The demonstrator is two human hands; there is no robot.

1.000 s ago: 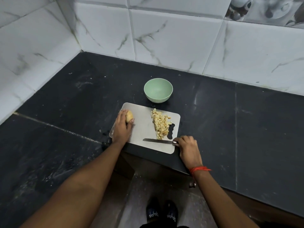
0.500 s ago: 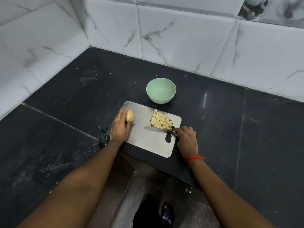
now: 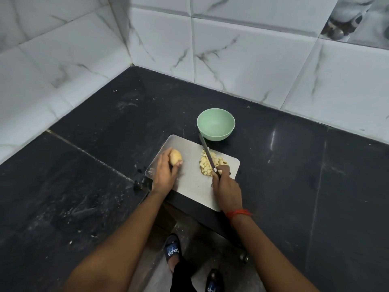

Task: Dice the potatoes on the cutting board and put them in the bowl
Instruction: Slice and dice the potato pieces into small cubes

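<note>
Green bowl [image 3: 216, 124], just one, nothing inside. My left hand [image 3: 165, 173] grips one whole potato [image 3: 175, 157]; right hand [image 3: 227, 187] holds one knife [image 3: 207, 153] over the dice pile [image 3: 210, 163].

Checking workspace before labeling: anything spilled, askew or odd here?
Minor only. The cutting board lies angled, its near side close to the front edge of the counter. Left of the board, dark specks and crumbs dot the counter. The diced potato is all on the board; the bowl is upright, empty.

text | slippers [image 3: 172, 249]: blue strap lettering, too blurred to read
</note>
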